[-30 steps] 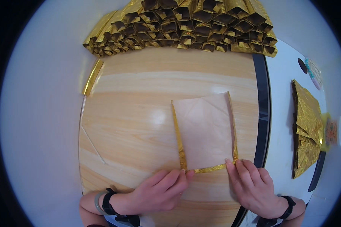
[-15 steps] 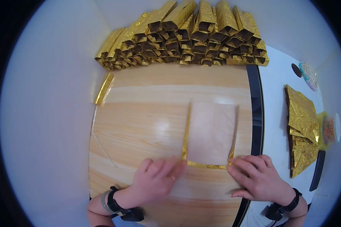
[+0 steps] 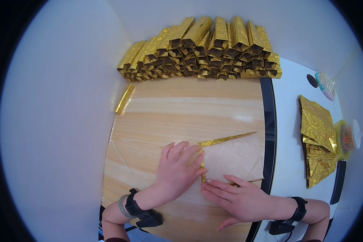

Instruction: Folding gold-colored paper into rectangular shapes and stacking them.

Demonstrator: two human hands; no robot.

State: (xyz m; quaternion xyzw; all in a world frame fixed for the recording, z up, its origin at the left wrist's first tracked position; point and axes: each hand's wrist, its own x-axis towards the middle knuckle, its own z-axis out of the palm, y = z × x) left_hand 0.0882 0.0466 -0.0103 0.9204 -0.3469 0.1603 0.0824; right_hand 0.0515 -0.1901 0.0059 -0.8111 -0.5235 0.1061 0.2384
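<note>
A sheet of gold foil paper (image 3: 226,159) lies pale side up on the wooden board, with narrow gold folds standing along three sides. The left fold touches both my hands. My left hand (image 3: 176,167) has its thumb and forefinger on that edge, the other fingers curled beside it. Over the near corner, my right hand (image 3: 240,199) rests with fingers stretched out, the thumb spread away from them. It covers part of the near fold.
Gold paper tubes (image 3: 205,52) are stacked along the board's far edge. A gold strip (image 3: 124,99) lies at the left edge. On the white table to the right are gold sheets (image 3: 318,137), a clear tub (image 3: 349,137) and a woven item (image 3: 326,85). A dark strip (image 3: 269,121) borders the board.
The sheet has turned clockwise, so its near folded edge now faces left. My left hand has moved up and slightly right; my right hand has shifted left and down.
</note>
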